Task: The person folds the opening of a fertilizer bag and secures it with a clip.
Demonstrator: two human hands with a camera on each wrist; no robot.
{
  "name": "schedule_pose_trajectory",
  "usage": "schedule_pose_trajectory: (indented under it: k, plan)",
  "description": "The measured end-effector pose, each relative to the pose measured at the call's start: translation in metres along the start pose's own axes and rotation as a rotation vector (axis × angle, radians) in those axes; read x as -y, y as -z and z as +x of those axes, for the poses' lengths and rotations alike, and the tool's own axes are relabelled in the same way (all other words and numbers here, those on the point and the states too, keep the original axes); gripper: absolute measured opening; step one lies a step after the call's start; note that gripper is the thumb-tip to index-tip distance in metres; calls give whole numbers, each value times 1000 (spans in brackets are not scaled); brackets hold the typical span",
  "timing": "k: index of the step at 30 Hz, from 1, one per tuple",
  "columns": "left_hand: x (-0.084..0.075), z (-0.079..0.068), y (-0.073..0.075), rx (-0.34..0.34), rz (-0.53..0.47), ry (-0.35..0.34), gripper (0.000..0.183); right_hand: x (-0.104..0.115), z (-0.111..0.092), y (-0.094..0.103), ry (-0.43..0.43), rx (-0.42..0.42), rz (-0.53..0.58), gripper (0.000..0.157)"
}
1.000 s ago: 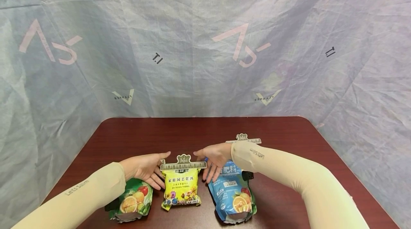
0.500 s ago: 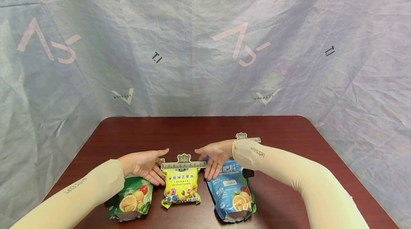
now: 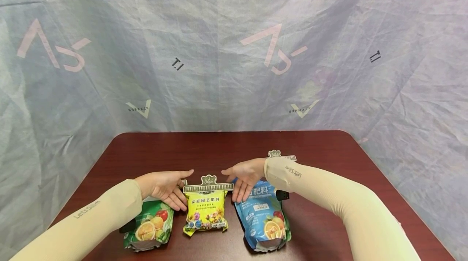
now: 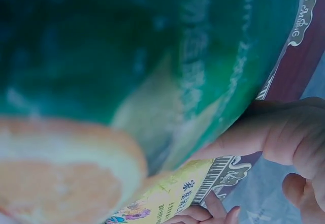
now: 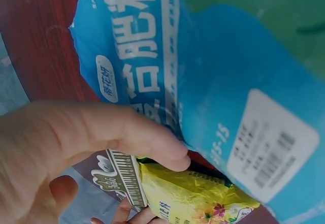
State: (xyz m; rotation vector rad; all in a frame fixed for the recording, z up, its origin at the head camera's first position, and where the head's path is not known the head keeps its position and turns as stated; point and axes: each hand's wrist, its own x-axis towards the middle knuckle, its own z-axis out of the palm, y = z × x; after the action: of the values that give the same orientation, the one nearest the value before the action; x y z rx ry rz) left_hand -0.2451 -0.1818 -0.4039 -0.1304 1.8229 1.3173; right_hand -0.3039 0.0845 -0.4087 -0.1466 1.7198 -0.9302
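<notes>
1. L hand (image 3: 162, 188): fingers extended & loose, palm twd head cam, thumb pointing in twd yellow bag. Sits btwn green & yellow bags, fingertips just beside yellow bag's L edge; contact there can't be told.
2. R hand (image 3: 246, 177): same pose mirrored, fingers long & slack, angled down over blue bag's upper L corner. Thumb near R end of the clip on yellow bag; can't tell if it touches.
3. Yellow bag (image 3: 206, 212): on table, btwn the hands, front of table, flower print low on its face, printed characters above. Clip (image 3: 208, 188) w/ piano-key strip runs along its top edge; ornate tab stands up mid-strip.
4. Green bag (image 3: 155, 222): L of yellow, partly under L forearm, fruit pic on front. L wrist view: another clip (image 4: 303, 21) by its top edge.
5. Blue bag (image 3: 261, 220): R of yellow, slightly tilted, fruit pic low down, white label (image 5: 271, 145) on front.
6. Back clip (image 3: 281, 156): similar style, farther back, partly hidden behind R forearm.
7. Both arms in cream sleeves (image 3: 310, 183) w/ lettering.
8. Table (image 3: 219, 147): dark red-brown, rounded far corners. Behind & at sides, creased grey cloth (image 3: 219, 49) w/ pink, black & pale yellow prints, some mirror-reversed.
</notes>
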Motion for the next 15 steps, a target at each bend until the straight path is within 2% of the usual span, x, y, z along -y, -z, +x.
schedule_pose_trajectory:
  k: [15]
  plan:
    - [-3, -2, -3, -31, 60, 9, 95, -1, -3, 3, -4, 22, -75, 72]
